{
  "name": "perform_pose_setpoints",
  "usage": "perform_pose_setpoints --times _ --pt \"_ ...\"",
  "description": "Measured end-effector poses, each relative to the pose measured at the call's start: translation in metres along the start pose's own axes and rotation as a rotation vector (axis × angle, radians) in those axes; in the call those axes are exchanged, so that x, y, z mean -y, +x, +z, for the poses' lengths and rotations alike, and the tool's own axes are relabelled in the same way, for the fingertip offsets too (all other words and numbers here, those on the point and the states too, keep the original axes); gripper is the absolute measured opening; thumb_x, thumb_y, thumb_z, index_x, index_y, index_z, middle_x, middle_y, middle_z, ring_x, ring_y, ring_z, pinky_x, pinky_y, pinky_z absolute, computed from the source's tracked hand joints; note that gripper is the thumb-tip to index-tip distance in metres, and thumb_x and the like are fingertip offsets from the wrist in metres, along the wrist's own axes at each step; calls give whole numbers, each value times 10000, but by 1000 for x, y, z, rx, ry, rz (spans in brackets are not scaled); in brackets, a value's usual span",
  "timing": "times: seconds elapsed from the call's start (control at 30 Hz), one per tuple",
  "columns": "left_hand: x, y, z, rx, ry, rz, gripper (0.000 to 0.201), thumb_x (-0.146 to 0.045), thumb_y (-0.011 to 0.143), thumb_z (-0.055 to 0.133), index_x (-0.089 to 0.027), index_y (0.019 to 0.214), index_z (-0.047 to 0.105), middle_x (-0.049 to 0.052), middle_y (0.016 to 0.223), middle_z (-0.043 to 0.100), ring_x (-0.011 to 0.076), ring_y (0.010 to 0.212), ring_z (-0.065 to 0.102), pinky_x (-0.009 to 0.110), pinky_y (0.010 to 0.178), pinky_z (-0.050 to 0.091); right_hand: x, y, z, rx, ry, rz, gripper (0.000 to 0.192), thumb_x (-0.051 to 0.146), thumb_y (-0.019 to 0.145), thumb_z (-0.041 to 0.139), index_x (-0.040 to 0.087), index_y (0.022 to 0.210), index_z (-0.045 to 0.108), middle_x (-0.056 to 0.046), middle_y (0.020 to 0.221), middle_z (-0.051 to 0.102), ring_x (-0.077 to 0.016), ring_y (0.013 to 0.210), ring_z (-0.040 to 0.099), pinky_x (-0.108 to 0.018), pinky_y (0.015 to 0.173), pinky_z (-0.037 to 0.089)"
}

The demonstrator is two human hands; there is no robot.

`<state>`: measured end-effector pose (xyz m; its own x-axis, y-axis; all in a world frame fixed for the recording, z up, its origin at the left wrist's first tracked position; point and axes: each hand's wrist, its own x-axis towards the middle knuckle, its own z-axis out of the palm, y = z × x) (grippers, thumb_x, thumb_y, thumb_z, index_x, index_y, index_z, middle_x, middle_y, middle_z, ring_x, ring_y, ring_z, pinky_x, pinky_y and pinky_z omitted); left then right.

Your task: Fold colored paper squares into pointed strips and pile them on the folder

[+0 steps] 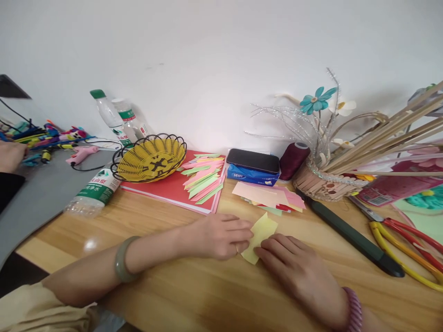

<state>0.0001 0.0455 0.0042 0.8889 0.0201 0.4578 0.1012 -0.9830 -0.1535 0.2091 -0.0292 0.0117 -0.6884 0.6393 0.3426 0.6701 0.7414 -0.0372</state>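
A small piece of yellow paper (260,236) lies on the wooden table between my two hands. My left hand (221,236), fingers curled and pressed together, grips its left edge. The lower right edge is under the bent fingers of my right hand (297,263); both thumbs are mostly hidden. Just beyond my hands is a loose stack of pink and other coloured paper slips (266,196). Folded pink, green and yellow strips (204,177) are spread on a red sheet (166,196) farther left.
A yellow woven basket (152,159) and a lying water bottle (95,189) are at left. A phone (252,160) rests on a blue tissue pack (252,175). Scissors (408,235) and a dark green long-handled tool (353,235) lie at right. Another person's hand (12,156) shows far left.
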Motion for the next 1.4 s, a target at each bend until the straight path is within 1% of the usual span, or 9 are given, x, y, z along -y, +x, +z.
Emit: perform_pose_setpoints --times 0.13,0.27,0.33,0.43,0.57,0.73,1.03,1.23,1.4 --pt "-8 -6 -5 3 60 42 243 -121 917 399 -109 904 641 64 967 676 164 991 586 322 908 467 -2 0 5 -16 -2 81 295 165 926 321 151 876 611 -70 756 598 -182 713 537 -318 630 419" --pt "-12 -9 -5 80 58 9 257 -99 908 373 -67 945 626 103 969 661 181 994 566 341 909 460 -4 0 7 -22 33 82 238 176 915 366 163 899 603 -64 793 605 -175 737 544 -315 655 430" --pt "-15 -10 -4 116 74 -3 234 -109 901 396 -65 951 621 117 988 649 192 1009 554 353 914 452 -3 0 7 -20 75 84 224 187 915 376 174 891 599 -56 808 605 -160 733 544 -302 659 437" --pt "-20 -11 -3 143 103 -17 212 -117 890 424 -56 959 616 132 1020 631 211 1011 548 378 917 444 -4 1 9 -2 210 153 183 186 899 417 193 850 593 -44 800 590 -150 731 543 -290 648 444" --pt "-27 -11 -3 159 101 -96 209 -120 893 425 -74 941 623 115 1040 621 211 980 553 398 909 442 -7 3 11 45 390 264 155 182 891 426 208 845 571 -40 815 572 -153 755 542 -293 651 462" --pt "-38 -11 0 143 107 -199 234 -110 885 405 -65 956 624 123 1041 622 226 948 562 388 844 471 -7 6 13 46 488 394 161 190 885 421 203 766 529 -31 786 526 -132 687 535 -267 605 475" --pt "-49 -5 1 143 86 -319 298 -88 883 341 -35 1067 569 123 1014 624 213 884 571 336 780 487 -5 7 19 41 468 501 136 178 851 433 209 722 465 -11 751 488 -129 637 527 -262 572 464" --pt "-50 -4 3 257 88 -319 292 -118 874 387 -47 1115 534 124 1020 609 208 886 566 325 764 488 -5 8 18 29 478 519 156 169 844 437 210 699 478 -11 733 499 -130 633 521 -260 565 463" --pt "-53 -5 3 194 96 -336 297 -119 876 377 -42 1108 544 123 1066 600 211 927 560 304 747 486 -4 9 17 83 499 563 167 168 845 434 203 687 473 -10 738 490 -133 652 514 -273 589 453"
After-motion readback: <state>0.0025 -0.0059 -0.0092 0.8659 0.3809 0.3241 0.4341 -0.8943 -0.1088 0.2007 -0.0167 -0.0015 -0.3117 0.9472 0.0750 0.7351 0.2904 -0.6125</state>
